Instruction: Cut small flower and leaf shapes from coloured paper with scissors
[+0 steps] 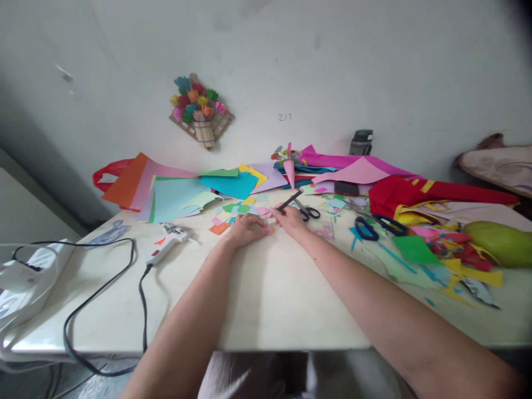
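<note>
My right hand grips a slim black pen, its upper end slanting up and away to the right. Close beside it, my left hand rests low on the table with bent fingers pinning a small pink paper piece. The pen's tip is hidden by my fingers. Behind the hands lie cut paper bits in green, blue, orange and pink. Black-handled scissors lie just past my right hand.
At left are a glue gun, its black cable and a power strip. Coloured sheets line the back. Blue-handled scissors, paper scraps and a green fruit lie at right. A paper flower cone stands behind.
</note>
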### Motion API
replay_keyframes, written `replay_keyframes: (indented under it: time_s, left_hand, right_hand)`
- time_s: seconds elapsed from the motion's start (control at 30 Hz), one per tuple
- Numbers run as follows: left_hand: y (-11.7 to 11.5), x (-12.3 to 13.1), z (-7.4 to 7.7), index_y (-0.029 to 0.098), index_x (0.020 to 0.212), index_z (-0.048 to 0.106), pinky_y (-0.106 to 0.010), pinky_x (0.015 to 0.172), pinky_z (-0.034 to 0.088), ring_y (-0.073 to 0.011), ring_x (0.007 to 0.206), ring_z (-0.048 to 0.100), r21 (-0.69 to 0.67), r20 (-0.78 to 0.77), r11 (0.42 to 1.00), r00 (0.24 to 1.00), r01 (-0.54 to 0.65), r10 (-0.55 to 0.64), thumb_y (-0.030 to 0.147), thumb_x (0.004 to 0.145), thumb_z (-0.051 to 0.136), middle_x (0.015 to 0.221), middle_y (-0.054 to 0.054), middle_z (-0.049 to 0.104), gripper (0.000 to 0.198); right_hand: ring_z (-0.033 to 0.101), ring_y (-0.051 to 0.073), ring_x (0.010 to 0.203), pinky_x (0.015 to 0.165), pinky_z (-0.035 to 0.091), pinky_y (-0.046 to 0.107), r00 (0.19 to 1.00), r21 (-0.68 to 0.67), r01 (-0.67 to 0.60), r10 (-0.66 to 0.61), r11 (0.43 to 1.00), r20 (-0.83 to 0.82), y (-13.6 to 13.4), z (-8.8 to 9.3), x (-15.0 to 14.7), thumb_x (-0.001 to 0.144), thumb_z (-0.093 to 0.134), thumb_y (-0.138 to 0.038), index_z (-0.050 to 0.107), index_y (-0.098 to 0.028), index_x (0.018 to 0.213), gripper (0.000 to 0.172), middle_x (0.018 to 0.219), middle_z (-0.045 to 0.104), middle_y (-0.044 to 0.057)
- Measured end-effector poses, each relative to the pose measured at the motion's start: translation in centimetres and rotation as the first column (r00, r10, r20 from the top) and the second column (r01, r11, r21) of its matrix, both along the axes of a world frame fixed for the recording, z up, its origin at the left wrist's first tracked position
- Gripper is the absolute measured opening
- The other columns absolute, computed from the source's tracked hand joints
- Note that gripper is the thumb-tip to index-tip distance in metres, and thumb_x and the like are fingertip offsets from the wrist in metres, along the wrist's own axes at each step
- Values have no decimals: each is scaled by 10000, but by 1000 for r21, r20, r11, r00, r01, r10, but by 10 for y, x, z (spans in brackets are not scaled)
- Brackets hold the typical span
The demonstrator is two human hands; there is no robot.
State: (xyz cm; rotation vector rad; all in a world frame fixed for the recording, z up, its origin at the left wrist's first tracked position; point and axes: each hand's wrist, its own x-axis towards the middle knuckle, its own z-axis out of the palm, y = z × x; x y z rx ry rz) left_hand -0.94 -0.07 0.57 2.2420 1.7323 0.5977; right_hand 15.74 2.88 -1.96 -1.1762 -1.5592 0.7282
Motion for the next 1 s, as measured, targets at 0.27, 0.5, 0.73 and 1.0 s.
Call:
replay_keyframes:
  time_s: [0.27, 0.5, 0.73, 1.0]
  left_hand:
    - [4, 8, -10, 258, 877, 617, -483, 1087, 151, -307, 1263, 348, 153, -99, 968, 971, -201, 217, 604, 591, 676, 1266, -52, 533, 452]
    - [4, 14, -4, 241, 861, 614, -536, 1074, 123, -327, 1233, 380, 131, -112, 960, 959, -247, 262, 684, 683, 532, 1178, -97, 583, 485]
    - [6, 20, -3, 238, 831, 644, -504, 1033, 212, -317, 1189, 421, 57, -71, 975, 973, -216, 220, 583, 695, 585, 1131, -75, 615, 375]
    - [5, 20, -2, 244, 1027, 610, -462, 1002, 277, -313, 1188, 434, 87, -91, 979, 978, -182, 190, 561, 696, 604, 1175, -80, 614, 458]
  right_hand:
    - [547, 109, 457, 490, 442, 208, 999, 71, 46, -45, 996, -22, 3, 2, 5, 834, 484, -397, 622, -170, 856, 266, 581, 594, -12]
    - [568, 113, 479, 534, 453, 213, 992, 120, 92, -102, 988, 79, 7, -1, 7, 858, 472, -362, 637, -180, 856, 246, 595, 639, -9]
    - [583, 118, 479, 545, 447, 216, 986, 98, 99, -110, 990, 123, 8, 0, 8, 862, 469, -350, 646, -187, 813, 246, 600, 654, -2]
    - [571, 108, 487, 520, 420, 205, 980, 55, 122, -129, 991, 152, 1, 8, 9, 863, 457, -325, 632, -218, 850, 206, 620, 650, -29]
